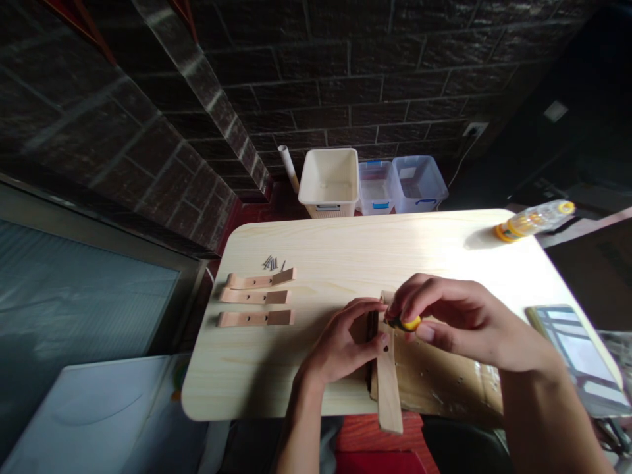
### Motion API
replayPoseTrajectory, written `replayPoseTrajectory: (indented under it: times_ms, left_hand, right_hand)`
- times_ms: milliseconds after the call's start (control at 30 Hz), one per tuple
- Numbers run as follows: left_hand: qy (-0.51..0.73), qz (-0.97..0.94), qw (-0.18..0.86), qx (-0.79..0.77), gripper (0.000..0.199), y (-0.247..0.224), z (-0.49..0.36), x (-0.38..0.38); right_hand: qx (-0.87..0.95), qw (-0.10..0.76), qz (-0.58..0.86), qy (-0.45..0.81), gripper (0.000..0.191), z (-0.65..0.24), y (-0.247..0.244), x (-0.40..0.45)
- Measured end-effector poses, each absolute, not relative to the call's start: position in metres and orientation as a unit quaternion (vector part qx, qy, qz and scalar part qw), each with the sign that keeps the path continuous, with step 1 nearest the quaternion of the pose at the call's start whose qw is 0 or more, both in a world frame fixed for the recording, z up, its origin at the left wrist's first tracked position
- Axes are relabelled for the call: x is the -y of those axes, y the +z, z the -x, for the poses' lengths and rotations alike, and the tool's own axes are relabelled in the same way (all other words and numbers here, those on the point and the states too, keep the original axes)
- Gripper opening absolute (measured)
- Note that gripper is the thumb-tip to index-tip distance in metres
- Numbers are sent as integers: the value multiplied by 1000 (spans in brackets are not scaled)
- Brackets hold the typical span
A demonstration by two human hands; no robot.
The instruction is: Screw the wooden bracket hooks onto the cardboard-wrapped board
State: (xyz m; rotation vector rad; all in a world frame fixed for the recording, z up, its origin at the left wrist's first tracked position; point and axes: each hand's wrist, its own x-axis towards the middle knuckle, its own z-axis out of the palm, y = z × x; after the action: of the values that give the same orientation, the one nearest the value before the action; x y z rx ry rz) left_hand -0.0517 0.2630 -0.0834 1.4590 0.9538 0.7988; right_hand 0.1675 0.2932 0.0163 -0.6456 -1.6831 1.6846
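My left hand pinches the edge of a wooden strip between thumb and fingers. The strip has a dark hole and lies over the left end of a brown cardboard piece, its lower end jutting past the table's front edge. In my right hand is a small yellow and black screwdriver, held by fingers and thumb, its tip side toward the strip above the hole. What the tip touches is too small to tell.
Three curved wooden pieces and several screws lie on the table at left. A clear yellow-based bottle and a phone are at right. Behind stand a cream bin and two clear boxes.
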Motion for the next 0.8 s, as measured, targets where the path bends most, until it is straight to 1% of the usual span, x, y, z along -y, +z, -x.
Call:
replayPoseTrajectory:
  times_ms: [100,300,500,667,800]
  left_hand:
    - [337,-622,573,-414,44,-84,52,-263]
    - [336,-616,576,-419,43,-84,51,-262]
    - [338,-618,578,-411,41,-80,51,-263]
    - [334,-616,580,-416,42,-82,52,-263]
    - [330,-611,587,-416,46,-82,52,-263]
  right_hand:
    - [651,331,242,638,22,-168,18,-293]
    - [650,301,278,639,19,-173,19,-293]
    - [658,315,275,625,15,-171,20,-294]
    - [671,310,270,617,21,-167,21,-293]
    - [636,301,268,658,19,-169,21,-290]
